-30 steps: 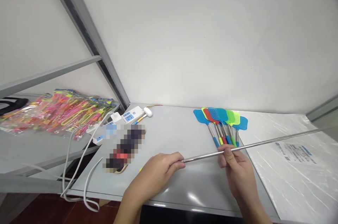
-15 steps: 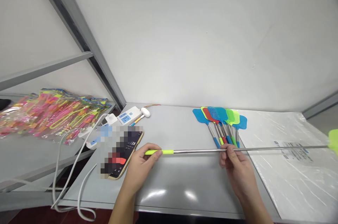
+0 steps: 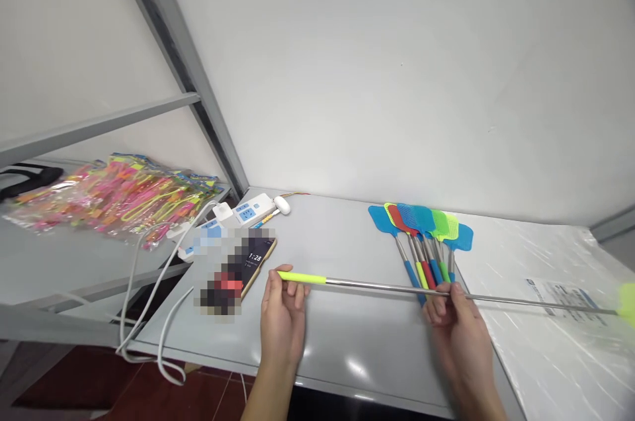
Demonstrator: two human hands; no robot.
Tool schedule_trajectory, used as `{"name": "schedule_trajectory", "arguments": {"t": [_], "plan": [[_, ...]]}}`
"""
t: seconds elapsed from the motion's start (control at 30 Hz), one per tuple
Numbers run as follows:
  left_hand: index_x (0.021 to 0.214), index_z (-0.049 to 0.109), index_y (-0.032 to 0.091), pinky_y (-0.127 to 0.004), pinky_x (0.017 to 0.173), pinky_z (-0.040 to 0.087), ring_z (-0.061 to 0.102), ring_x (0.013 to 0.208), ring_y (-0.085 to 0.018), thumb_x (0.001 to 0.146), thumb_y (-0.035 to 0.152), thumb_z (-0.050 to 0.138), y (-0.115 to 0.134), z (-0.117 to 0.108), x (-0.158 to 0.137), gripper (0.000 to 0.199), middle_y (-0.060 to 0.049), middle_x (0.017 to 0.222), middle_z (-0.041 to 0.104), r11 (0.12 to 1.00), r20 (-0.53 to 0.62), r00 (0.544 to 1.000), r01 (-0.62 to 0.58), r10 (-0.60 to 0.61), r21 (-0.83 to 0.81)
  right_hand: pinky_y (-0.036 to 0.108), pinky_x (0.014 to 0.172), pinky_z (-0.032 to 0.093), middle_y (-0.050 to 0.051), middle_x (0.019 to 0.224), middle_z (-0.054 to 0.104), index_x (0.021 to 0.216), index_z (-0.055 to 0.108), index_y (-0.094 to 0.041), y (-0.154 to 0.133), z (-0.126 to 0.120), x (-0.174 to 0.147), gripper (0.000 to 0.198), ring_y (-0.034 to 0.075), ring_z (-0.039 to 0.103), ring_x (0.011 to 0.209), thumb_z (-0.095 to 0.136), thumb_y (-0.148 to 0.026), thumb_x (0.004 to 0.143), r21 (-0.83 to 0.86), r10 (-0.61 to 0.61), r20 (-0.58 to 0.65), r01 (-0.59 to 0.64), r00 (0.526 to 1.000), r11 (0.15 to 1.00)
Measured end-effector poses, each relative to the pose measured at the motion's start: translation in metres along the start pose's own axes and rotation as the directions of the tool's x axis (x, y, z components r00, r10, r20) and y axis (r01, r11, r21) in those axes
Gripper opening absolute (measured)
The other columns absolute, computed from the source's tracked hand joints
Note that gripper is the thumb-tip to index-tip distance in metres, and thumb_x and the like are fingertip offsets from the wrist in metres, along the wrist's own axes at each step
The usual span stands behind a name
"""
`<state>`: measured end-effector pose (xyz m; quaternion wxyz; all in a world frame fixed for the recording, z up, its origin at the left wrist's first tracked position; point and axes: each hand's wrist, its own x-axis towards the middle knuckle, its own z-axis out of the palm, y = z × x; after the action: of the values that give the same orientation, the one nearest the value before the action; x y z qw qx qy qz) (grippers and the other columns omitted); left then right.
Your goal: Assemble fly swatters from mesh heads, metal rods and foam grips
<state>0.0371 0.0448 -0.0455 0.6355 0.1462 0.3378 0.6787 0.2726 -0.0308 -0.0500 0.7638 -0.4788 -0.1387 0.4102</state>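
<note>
Stretched across the view is an extended telescopic fly swatter (image 3: 367, 285) with a yellow-green handle, a thin metal rod and a yellow-green head cut off at the right edge. My left hand (image 3: 285, 315) has the handle's end between thumb and fingers, the other fingers curled beneath it. Around the rod's middle, my right hand (image 3: 461, 328) is closed, thumb on the near side. Just behind the right hand lies a fanned pile of collapsed fly swatters (image 3: 421, 222) in blue, red, green and yellow; the rod and right hand cover some handle ends.
A partly blurred phone (image 3: 255, 262) lies left of my left hand. Behind it are power strips (image 3: 253, 209) with white cables and a small white case (image 3: 282, 204). Bagged colourful items (image 3: 133, 196) fill the left shelf. Plastic-wrapped white sheeting (image 3: 546, 355) covers the table's right side.
The view has swung slightly left. My left hand has turned, with its thumb now at the handle's tip. The swatter now slopes down to the right, its head end lower.
</note>
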Motion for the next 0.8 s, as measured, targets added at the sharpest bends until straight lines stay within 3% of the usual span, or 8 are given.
{"name": "schedule_trajectory", "arguments": {"t": [0.2,0.37,0.57,0.7,0.8], "plan": [[0.087,0.064,0.015,-0.018,0.056,0.04,0.031,0.045,-0.005,0.088,0.039,0.063,-0.003,-0.003,-0.008,0.024,0.008,0.048,0.032,0.998,0.006,0.999,-0.033,0.032,0.061,0.025,0.051,0.036,-0.003,0.055,0.043,0.079,0.064,-0.018,0.005,-0.016,-0.003,0.025,0.01,0.039,0.054,0.057,-0.039,0.09,-0.002,-0.032,-0.039,0.032,0.999,0.999],[0.087,0.065,0.014,-0.018,0.054,0.04,0.027,0.042,-0.003,0.085,0.039,0.068,-0.002,0.0,-0.002,0.025,0.01,0.048,0.031,1.0,0.006,1.0,-0.018,0.018,-0.021,0.026,0.052,0.036,-0.003,0.054,0.043,0.081,0.065,-0.017,0.006,-0.019,-0.003,0.025,0.011,0.04,0.054,0.056,-0.038,0.091,-0.001,-0.045,-0.02,0.045,0.999,0.999],[0.097,0.065,0.016,-0.024,0.06,0.048,0.034,0.042,-0.003,0.085,0.043,0.066,-0.001,-0.005,-0.004,0.029,0.009,0.057,0.041,0.996,-0.001,0.998,0.06,-0.06,-0.069,0.025,0.05,0.036,-0.005,0.053,0.039,0.082,0.065,-0.017,0.005,-0.02,-0.003,0.024,0.01,0.037,0.052,0.059,-0.039,0.089,-0.008,-0.056,-0.054,0.055,0.997,0.998],[0.098,0.063,0.019,-0.025,0.061,0.049,0.035,0.039,-0.002,0.086,0.036,0.065,0.004,-0.007,-0.008,0.021,0.009,0.061,0.047,0.996,0.072,0.993,0.092,-0.09,-0.014,0.025,0.05,0.036,-0.006,0.053,0.039,0.081,0.062,-0.018,0.001,-0.02,-0.003,0.024,0.01,0.037,0.052,0.06,-0.041,0.088,-0.015,-0.072,-0.089,0.071,0.993,0.997],[0.099,0.062,0.02,-0.026,0.062,0.048,0.035,0.038,-0.002,0.086,0.039,0.064,0.007,-0.008,-0.008,0.023,0.008,0.061,0.048,0.995,0.112,0.993,0.025,-0.036,0.098,0.025,0.049,0.037,-0.005,0.053,0.04,0.08,0.061,-0.018,-0.001,-0.018,-0.003,0.025,0.01,0.038,0.052,0.06,-0.042,0.088,-0.023,-0.079,-0.095,0.077,0.992,0.997]]}}
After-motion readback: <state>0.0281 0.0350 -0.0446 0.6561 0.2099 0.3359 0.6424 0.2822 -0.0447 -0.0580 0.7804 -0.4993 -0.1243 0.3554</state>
